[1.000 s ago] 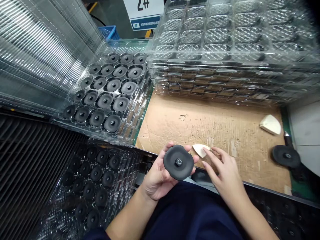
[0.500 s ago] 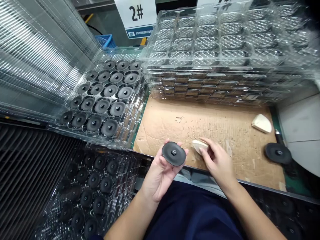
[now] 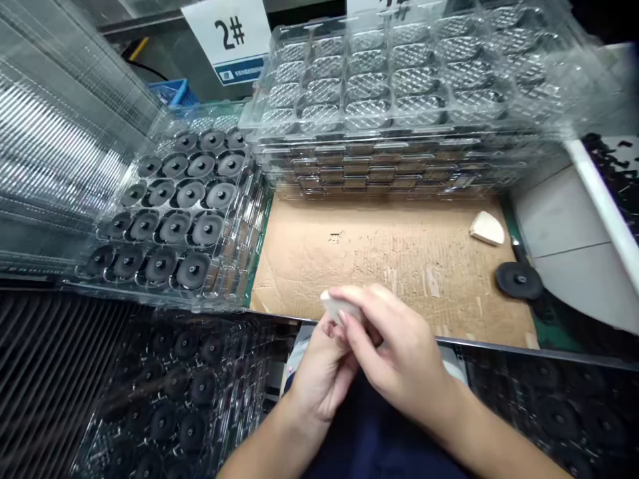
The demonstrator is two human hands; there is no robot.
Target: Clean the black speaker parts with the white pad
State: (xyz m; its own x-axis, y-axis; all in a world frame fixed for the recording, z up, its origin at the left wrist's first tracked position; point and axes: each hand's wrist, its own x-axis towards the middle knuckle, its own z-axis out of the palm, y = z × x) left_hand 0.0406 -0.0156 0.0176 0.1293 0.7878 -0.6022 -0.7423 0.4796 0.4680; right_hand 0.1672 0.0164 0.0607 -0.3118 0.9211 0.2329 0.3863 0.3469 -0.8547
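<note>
My right hand (image 3: pixel 394 346) is shut on a cream wedge-shaped piece (image 3: pixel 337 307), pinching it between thumb and fingers above my left hand. My left hand (image 3: pixel 322 379) sits close under it near the table's front edge, its fingers curled. The black rubber-like disc from my left palm does not show, and my hands may hide it. Another cream wedge (image 3: pixel 488 229) lies on the cardboard sheet (image 3: pixel 389 259) at the far right. Beside that wedge lies a black disc with a central boss (image 3: pixel 519 280).
A clear tray of black discs (image 3: pixel 234 283) stands at left, with a darker filled tray (image 3: pixel 174 386) below it. Stacked clear trays (image 3: pixel 399 100) rise behind the cardboard. A "2#" sign (image 3: pixel 224 40) and a blue crate (image 3: pixel 172 93) stand beyond.
The cream wedge has gone from the cardboard into my right hand, now raised over my left hand. The black disc no longer shows. The view has shifted, moving the scene left.
</note>
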